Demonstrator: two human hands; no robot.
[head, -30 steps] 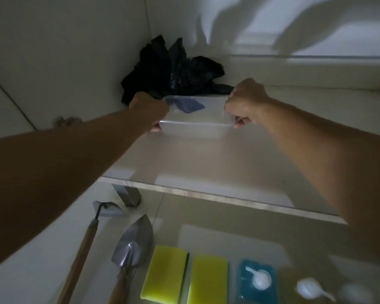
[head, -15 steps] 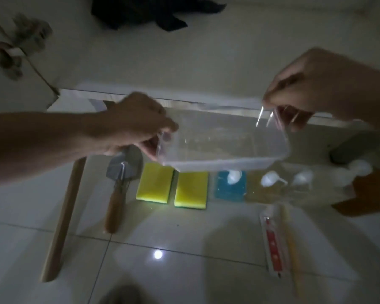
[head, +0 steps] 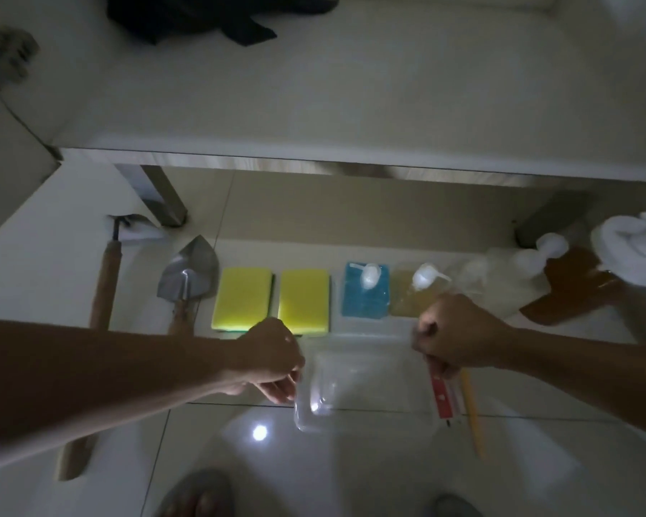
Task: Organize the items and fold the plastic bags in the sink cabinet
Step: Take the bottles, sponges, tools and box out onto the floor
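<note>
A clear plastic container (head: pixel 366 382) is low over the tiled floor, in front of the cabinet. My left hand (head: pixel 273 360) grips its left rim and my right hand (head: pixel 452 333) grips its right rim. A crumpled black plastic bag (head: pixel 202 16) lies at the back left of the cabinet floor (head: pixel 351 95). On the floor in a row lie a wooden-handled tool (head: pixel 105 292), a metal trowel (head: pixel 189 279), two yellow sponges (head: pixel 243 302) (head: pixel 304 304), a blue pouch (head: pixel 366 296) and an amber pouch (head: pixel 413 296).
A red and white tube (head: pixel 442 399) and a yellow stick (head: pixel 472 416) lie under my right hand. A brown pouch (head: pixel 571 289) and white cloth (head: pixel 634 248) sit at the right. Cabinet legs (head: pixel 165 199) stand behind the row. My feet (head: pixel 198 496) are at the bottom edge.
Both hands have pulled the clear container out of the cabinet and lowered it toward the floor in front of the sponges. The view has tilted down.
</note>
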